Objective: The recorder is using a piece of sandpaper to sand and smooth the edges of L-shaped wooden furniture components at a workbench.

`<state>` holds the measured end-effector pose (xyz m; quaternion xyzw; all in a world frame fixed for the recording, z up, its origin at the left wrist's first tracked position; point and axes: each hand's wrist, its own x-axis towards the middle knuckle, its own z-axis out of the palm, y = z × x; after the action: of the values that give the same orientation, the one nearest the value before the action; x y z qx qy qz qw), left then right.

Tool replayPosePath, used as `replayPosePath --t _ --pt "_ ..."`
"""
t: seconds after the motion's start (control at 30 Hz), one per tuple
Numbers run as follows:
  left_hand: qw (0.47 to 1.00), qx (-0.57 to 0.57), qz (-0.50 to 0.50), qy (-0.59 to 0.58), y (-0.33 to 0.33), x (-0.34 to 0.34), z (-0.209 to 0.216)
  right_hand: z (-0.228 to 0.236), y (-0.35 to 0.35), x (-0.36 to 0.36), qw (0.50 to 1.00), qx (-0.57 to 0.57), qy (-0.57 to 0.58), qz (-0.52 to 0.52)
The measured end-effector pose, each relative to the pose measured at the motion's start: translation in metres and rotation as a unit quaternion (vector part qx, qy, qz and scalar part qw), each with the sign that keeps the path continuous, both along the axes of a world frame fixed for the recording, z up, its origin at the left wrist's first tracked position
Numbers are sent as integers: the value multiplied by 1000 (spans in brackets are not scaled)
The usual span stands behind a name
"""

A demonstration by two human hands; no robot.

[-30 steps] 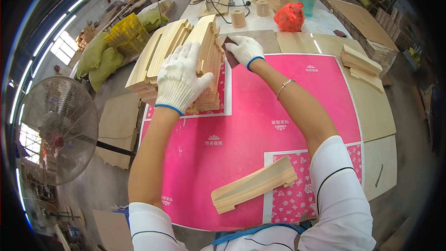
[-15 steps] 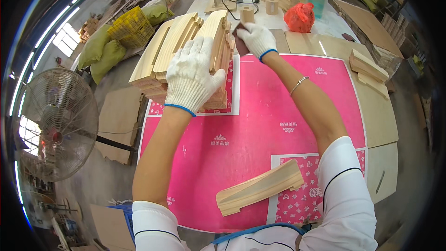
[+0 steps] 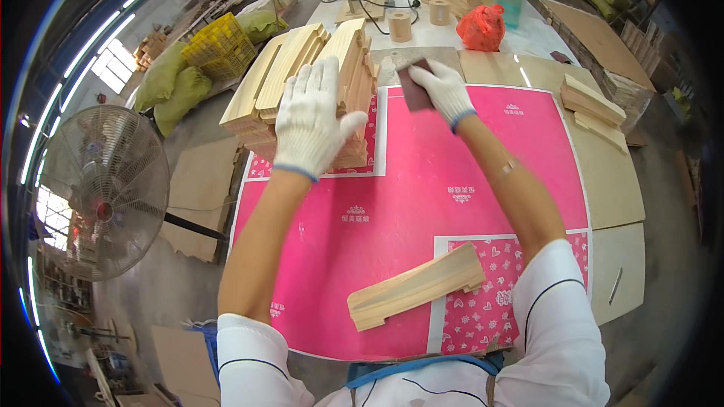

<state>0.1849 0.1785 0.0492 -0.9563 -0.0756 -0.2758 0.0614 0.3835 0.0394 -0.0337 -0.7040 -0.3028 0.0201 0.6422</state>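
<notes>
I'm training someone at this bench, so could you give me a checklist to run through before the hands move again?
1. Gloves on both hands: ok, white knit on the left hand and right hand.
2. Left hand over the stack of wooden pieces: ok, fingers spread; pressure cannot tell.
3. Brown sheet gripped: ok, in the right hand.
4. Brown sheet apart from the stack: ok, a gap shows.
5. Loose wooden piece off the pink cover: not ok, lying on it.
</notes>
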Motion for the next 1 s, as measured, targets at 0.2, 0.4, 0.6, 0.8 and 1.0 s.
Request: replayPosePath --t 0.2,0.4,0.6,0.8,1.0 --pt "960 -186 -174 116 -116 -118 -61 -26 -146 -74 962 31 269 15" --pt "951 -209 -97 206 -164 -154 -130 -39 -196 -154 947 20 320 -13" --pt "962 -209 -101 143 -168 -158 -135 -82 -201 -210 972 -150 144 -113" --pt "964 -209 -92 138 -171 -156 -142 -75 -188 -190 964 -207 128 -111" --pt "967 -208 -82 122 -172 -152 -140 -86 -201 -211 962 -203 58 -173"
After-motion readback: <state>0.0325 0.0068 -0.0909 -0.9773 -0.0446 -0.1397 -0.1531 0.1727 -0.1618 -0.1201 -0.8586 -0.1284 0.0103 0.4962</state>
